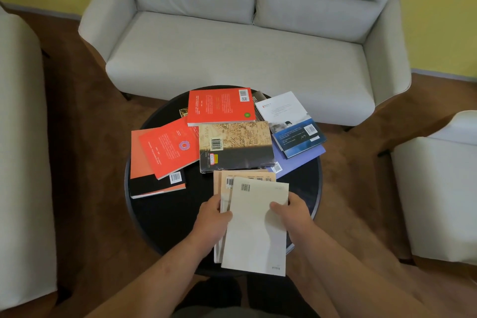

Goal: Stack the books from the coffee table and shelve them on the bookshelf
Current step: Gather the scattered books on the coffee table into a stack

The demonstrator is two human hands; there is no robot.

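A cream book lies askew on a few peach books, overhanging the near rim of the round black coffee table. My left hand grips the peach books' left edge. My right hand pinches the cream book's right edge, thumb on top. If I lift them unsquared, I judge the covers may slide apart and fall.

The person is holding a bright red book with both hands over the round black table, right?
Not quite. The head view shows the left hand and the right hand holding a cream book, not a red one. The nearest red book lies flat on the round black table, with no hand on it.
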